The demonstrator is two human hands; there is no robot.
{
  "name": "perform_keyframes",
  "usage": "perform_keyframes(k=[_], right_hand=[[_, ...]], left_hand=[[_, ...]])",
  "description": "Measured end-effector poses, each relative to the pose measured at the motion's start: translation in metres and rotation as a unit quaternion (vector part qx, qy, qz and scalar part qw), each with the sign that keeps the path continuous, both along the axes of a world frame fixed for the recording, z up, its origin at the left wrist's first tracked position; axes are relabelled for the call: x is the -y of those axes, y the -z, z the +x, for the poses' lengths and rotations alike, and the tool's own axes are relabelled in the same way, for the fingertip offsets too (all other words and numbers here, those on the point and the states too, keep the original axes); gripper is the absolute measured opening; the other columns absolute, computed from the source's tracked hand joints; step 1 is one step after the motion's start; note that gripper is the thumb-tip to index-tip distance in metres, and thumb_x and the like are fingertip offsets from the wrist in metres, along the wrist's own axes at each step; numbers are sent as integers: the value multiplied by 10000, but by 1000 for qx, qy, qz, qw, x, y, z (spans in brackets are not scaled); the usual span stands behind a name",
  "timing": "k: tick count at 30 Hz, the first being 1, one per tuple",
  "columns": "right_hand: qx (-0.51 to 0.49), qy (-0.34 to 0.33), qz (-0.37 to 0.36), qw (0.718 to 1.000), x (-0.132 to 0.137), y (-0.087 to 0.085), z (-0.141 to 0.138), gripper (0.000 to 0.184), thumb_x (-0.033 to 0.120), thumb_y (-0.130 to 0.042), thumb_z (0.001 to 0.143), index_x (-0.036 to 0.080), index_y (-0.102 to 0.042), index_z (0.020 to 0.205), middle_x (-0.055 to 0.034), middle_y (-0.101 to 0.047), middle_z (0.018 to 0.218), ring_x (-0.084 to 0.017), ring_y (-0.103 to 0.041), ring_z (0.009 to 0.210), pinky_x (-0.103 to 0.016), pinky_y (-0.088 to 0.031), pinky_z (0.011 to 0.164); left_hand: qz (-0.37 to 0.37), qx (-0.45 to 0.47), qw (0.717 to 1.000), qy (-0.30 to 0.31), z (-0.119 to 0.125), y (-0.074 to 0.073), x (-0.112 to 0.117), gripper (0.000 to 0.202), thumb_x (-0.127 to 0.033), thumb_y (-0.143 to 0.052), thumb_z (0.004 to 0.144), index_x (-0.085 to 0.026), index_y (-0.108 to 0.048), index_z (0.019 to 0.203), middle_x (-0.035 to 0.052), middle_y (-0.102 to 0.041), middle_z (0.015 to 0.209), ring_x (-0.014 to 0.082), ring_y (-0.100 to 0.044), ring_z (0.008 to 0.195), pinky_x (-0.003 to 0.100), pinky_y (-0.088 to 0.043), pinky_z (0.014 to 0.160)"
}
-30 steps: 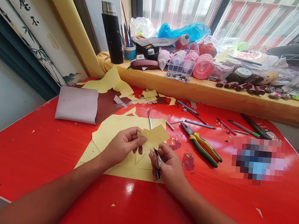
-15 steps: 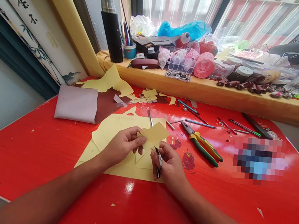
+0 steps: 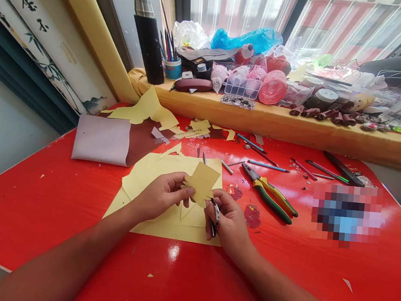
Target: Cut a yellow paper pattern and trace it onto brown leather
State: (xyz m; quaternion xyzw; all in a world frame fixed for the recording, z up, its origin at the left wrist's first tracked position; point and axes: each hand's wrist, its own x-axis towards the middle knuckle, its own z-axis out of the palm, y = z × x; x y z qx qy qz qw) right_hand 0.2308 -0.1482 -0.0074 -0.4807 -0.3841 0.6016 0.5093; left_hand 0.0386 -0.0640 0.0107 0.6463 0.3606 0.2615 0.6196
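My left hand (image 3: 161, 195) pinches a small yellow paper piece (image 3: 202, 182) by its left edge and holds it up over a large yellow sheet (image 3: 149, 174) lying on the red table (image 3: 58, 203). My right hand (image 3: 227, 221) is closed round a pair of small scissors (image 3: 215, 216), whose blades reach up behind the paper piece; a blade tip shows above it. The two hands are close together at the table's middle.
Green-and-yellow pliers (image 3: 270, 194) lie just right of my hands, with pens and thin rods (image 3: 265, 165) beyond. A grey and brown sheet (image 3: 110, 140) and yellow scraps (image 3: 148, 111) lie at the left. The yellow window ledge (image 3: 276, 122) is crowded with a black flask (image 3: 148, 43), boxes and bags.
The yellow paper piece has been turned and now stands more upright between my hands. The scissors have shifted slightly along its edge. Everything else stays put.
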Motion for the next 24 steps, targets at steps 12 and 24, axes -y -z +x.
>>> perform_keyframes(k=[12,24], right_hand=[[-7,18,-12,1000,0,1,2,265,456,-771,860,219,-666,917,124,-515,523,-67,-466,325,-179,-399,342],[9,-1,-19,1000,0,-5,1,356,541,-816,833,223,-663,882,124,-492,531,-78,-483,316,-184,-390,317]], left_hand=[[8,8,1000,-13,-4,-5,-1,278,-460,-747,955,-183,-725,959,25,-742,772,156,-659,705,274,-486,641],[-2,23,998,-61,-5,-4,-5,321,-492,-766,939,-183,-683,929,27,-765,764,150,-656,670,279,-487,634]])
